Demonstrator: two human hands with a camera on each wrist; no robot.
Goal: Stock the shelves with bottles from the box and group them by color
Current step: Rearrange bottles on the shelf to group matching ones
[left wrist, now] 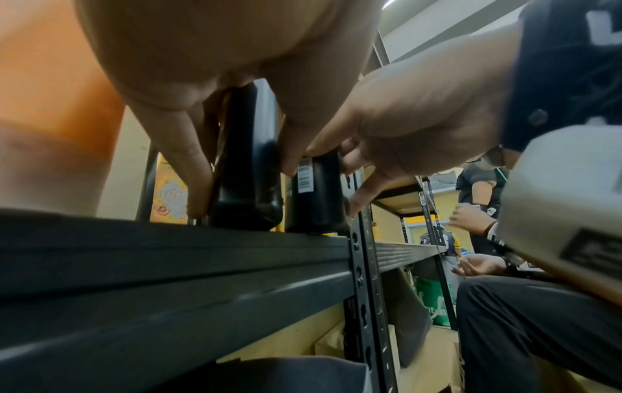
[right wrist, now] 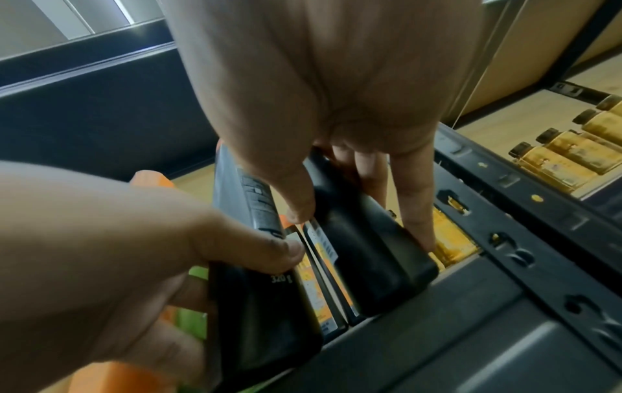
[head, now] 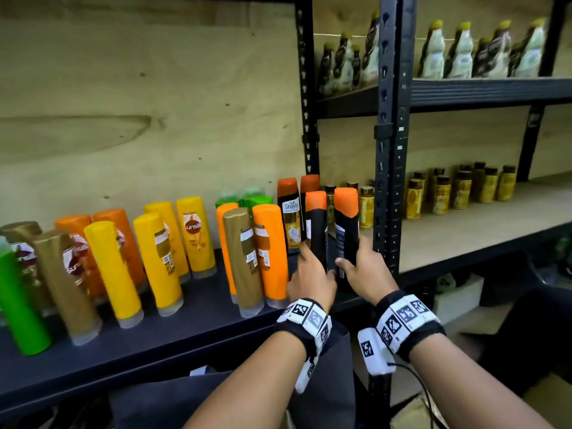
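Two black bottles with orange caps stand side by side at the right end of the dark shelf [head: 192, 317]. My left hand [head: 312, 261] grips the left bottle [head: 316, 224] low on its body, thumb and fingers round its sides [left wrist: 249, 180]. My right hand [head: 356, 258] grips the right bottle [head: 346, 224] the same way, its base on the shelf by the post [right wrist: 367, 252]. Behind them stand two more black, orange-capped bottles [head: 289, 212]. Further left are orange tubes [head: 269, 249], a gold tube [head: 243, 261], yellow tubes [head: 195, 233] and green ones [head: 18, 305].
A black upright post [head: 387, 150] stands right beside my right hand. Past it, a wooden shelf [head: 464, 243] holds several amber jars [head: 458, 190], and pale bottles [head: 464, 54] fill the shelf above. Another person [left wrist: 478, 191] sits off to the right.
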